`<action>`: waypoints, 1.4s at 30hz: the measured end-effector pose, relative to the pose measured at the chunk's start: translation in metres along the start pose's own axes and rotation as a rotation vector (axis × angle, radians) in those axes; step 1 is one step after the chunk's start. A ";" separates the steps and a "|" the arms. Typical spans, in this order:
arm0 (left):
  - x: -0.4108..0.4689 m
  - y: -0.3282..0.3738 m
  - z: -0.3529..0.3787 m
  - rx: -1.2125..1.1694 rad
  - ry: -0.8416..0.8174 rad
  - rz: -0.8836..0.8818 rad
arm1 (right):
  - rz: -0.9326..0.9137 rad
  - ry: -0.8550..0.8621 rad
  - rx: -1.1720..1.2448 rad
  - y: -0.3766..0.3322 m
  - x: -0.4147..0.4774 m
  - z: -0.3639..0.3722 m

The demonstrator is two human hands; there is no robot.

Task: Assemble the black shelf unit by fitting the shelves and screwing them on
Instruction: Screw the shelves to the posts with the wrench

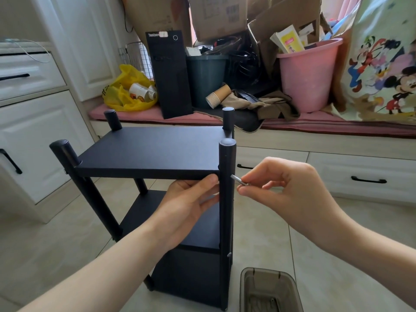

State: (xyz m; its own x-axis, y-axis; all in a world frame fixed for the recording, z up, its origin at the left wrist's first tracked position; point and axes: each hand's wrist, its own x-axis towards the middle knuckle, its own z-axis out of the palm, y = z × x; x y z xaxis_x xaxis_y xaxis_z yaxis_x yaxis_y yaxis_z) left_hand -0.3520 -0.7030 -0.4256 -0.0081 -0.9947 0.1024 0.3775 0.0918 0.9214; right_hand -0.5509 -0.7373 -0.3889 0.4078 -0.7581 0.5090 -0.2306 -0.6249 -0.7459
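The pale tiled floor (pixel 56 239) carries the black shelf unit (pixel 153 149), which stands upright on its four posts, and just beside its near right post sits a smoky translucent plastic box (pixel 267 287) whose contents are too dim to make out. Behind, a low bench with a pink cushion (pixel 337 127) holds a yellow bag (pixel 126 95) of cups, a black computer tower (pixel 171 75) leaning back, a dark green bin (pixel 207 79), a stack of paper cups (pixel 218 95) lying on its side, a crumpled brown cloth (pixel 270 106) and a pink bucket (pixel 308 75).
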 end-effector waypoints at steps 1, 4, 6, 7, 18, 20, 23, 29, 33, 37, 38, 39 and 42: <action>0.000 0.000 0.000 0.003 0.000 0.000 | 0.003 0.003 0.003 0.000 0.000 0.001; 0.000 0.000 0.001 -0.003 -0.006 0.002 | 0.010 0.006 0.029 0.001 0.002 0.003; 0.000 0.000 0.000 -0.004 -0.012 0.004 | 0.010 0.009 0.035 0.002 0.003 0.004; 0.001 0.000 0.000 -0.004 -0.015 0.005 | 0.013 0.011 0.038 0.002 0.003 0.005; 0.002 -0.001 -0.002 -0.009 -0.040 0.024 | 0.065 0.035 0.063 0.001 0.007 0.011; 0.001 -0.001 -0.002 -0.006 -0.043 0.026 | 0.065 0.044 0.055 0.000 0.007 0.012; 0.002 -0.001 -0.003 0.001 -0.059 0.032 | 0.068 0.048 0.065 -0.001 0.008 0.014; 0.003 -0.002 -0.005 0.008 -0.063 0.038 | 0.061 0.043 0.085 -0.002 0.009 0.015; 0.003 -0.002 -0.006 0.005 -0.059 0.035 | 0.061 0.047 0.089 -0.002 0.010 0.015; 0.003 -0.002 -0.005 0.011 -0.059 0.030 | 0.069 0.041 0.084 -0.001 0.008 0.015; 0.003 -0.002 -0.005 0.010 -0.058 0.029 | 0.073 0.042 0.088 -0.001 0.009 0.015; 0.003 -0.002 -0.005 0.009 -0.057 0.029 | 0.074 0.043 0.088 -0.001 0.008 0.015; 0.003 -0.002 -0.005 0.008 -0.044 0.031 | 0.059 0.048 0.058 -0.002 0.009 0.016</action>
State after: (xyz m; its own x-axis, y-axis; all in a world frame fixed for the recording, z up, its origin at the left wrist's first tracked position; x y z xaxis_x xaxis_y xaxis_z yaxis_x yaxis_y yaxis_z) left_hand -0.3479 -0.7063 -0.4287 -0.0376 -0.9884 0.1474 0.3711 0.1232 0.9204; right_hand -0.5330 -0.7398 -0.3902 0.3516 -0.8022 0.4825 -0.2006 -0.5680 -0.7982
